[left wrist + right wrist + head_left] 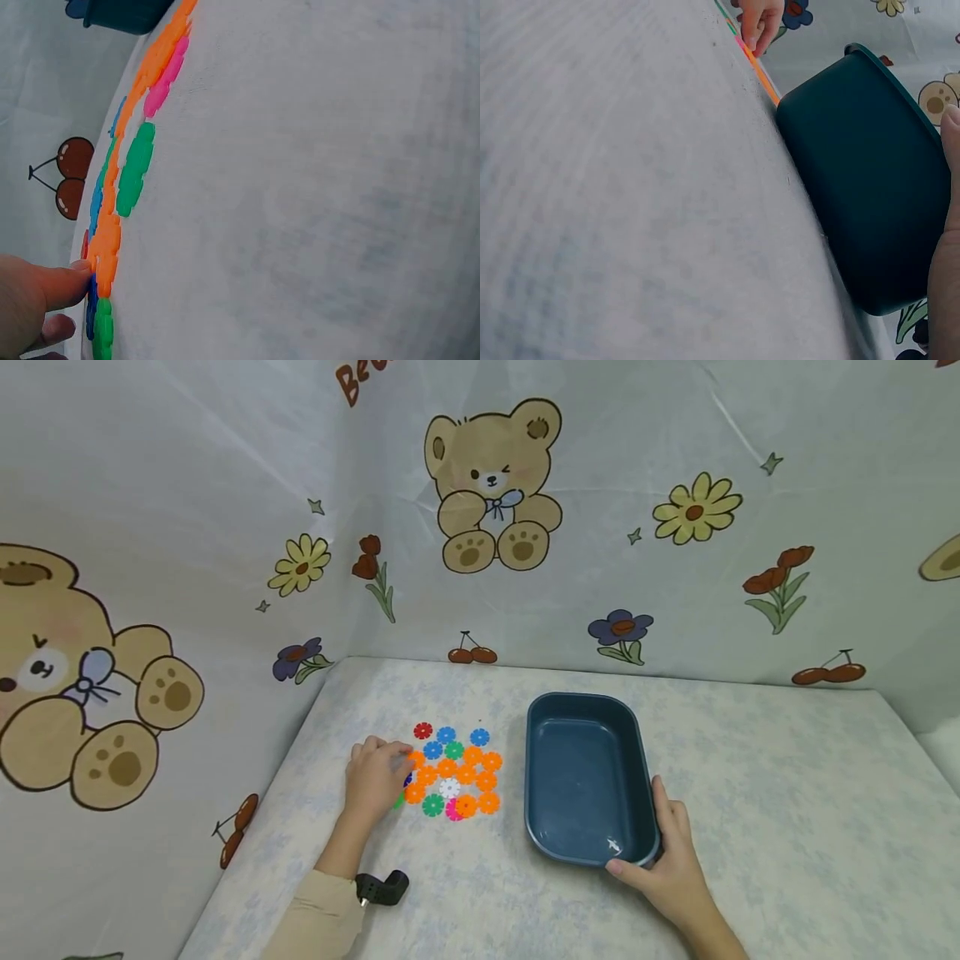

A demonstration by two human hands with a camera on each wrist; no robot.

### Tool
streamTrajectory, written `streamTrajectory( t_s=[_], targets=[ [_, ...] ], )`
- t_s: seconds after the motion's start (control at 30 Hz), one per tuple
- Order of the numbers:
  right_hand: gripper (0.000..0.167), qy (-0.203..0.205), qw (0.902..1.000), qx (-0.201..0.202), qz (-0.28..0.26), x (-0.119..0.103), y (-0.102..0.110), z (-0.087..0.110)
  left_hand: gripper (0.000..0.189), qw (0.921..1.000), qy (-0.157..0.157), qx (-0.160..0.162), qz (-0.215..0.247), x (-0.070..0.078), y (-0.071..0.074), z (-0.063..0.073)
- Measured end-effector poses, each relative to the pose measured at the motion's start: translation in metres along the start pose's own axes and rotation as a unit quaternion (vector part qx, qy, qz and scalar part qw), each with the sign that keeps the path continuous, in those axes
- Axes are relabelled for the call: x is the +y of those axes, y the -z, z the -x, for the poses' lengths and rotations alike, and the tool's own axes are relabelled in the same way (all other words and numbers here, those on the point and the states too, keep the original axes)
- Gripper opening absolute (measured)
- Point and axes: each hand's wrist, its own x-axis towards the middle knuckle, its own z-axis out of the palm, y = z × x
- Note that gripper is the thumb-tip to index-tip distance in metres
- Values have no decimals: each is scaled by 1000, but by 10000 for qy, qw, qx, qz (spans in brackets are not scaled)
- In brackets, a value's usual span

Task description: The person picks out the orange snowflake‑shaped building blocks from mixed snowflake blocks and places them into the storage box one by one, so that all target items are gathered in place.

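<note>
Slotted plastic snowflake discs (446, 768) lie flat in a loose patch on the table, mostly orange, with blue, green, red, pink and white ones among them. At the left edge of the patch is my left hand (375, 779), thumb and index finger pinching an orange disc (106, 251). Part of that disc is hidden by the fingers. My right hand (670, 864) grips the near right corner of a dark blue rectangular bin (551, 852), thumb over the front rim and fingers along the right side. The bin's inside shows no discs.
The bin stands just right of the disc patch on a pale, mottled table surface (780, 810). Behind and to the left hang fabric walls printed with bears (495, 485) and flowers. A black wrist camera mount (384, 887) sticks out from the left wrist.
</note>
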Motion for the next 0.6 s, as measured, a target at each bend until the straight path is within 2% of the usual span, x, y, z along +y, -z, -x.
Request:
streamTrajectory(
  t_s=[0.13, 0.37, 0.6],
  targets=[
    [135, -69, 10000, 16, -55, -1, -1, 1, 19, 9995, 93, -157, 277, 1, -1, 0],
    [135, -126, 9999, 69, -89, 0, 0, 2, 25, 9976, 247, -526, 373, 5, -2, -4],
    [136, -125, 9999, 33, -38, 5, -1, 2, 25, 9959, 301, -625, 585, 6, 0, -6]
  ],
)
